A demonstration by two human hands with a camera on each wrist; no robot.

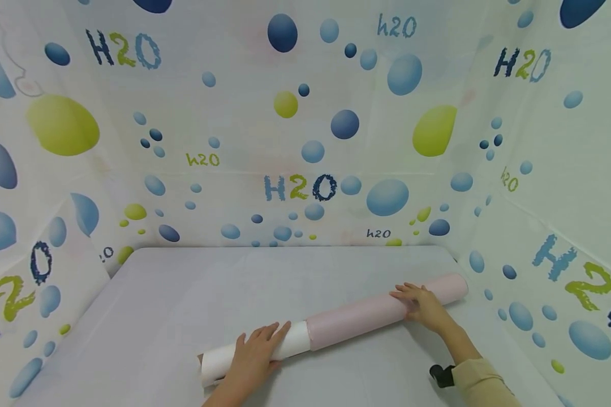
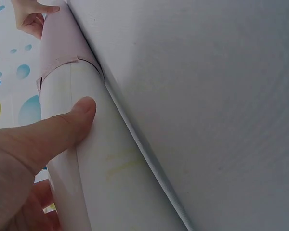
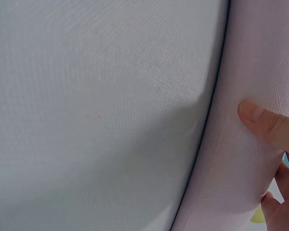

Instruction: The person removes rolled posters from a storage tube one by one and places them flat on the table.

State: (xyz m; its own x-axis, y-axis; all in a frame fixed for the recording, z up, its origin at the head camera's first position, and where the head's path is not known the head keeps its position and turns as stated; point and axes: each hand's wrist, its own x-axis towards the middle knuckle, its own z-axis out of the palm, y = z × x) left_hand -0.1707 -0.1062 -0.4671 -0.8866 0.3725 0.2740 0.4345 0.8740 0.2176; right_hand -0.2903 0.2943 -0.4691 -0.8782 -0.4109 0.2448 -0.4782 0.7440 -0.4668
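A long roll lies slantwise on the pale tabletop, with a white section (image 1: 294,340) at the left and a pink section (image 1: 356,321) at the right. The pink covering's edge overlaps the white in the left wrist view. My left hand (image 1: 253,355) grips the white section, thumb (image 2: 84,118) on the near side and fingers over the far side. Around the pink section, near its right end, my right hand (image 1: 424,308) is curled; its thumb (image 3: 260,115) presses the finely creased surface (image 3: 221,159). The roll's underside is hidden.
The pale table (image 1: 183,294) extends beyond the roll to a straight back edge. White sheeting (image 1: 244,113) printed with blue and green drops and "H2O" surrounds it on the back and sides. A small black object (image 1: 442,376) sits at the right sleeve cuff.
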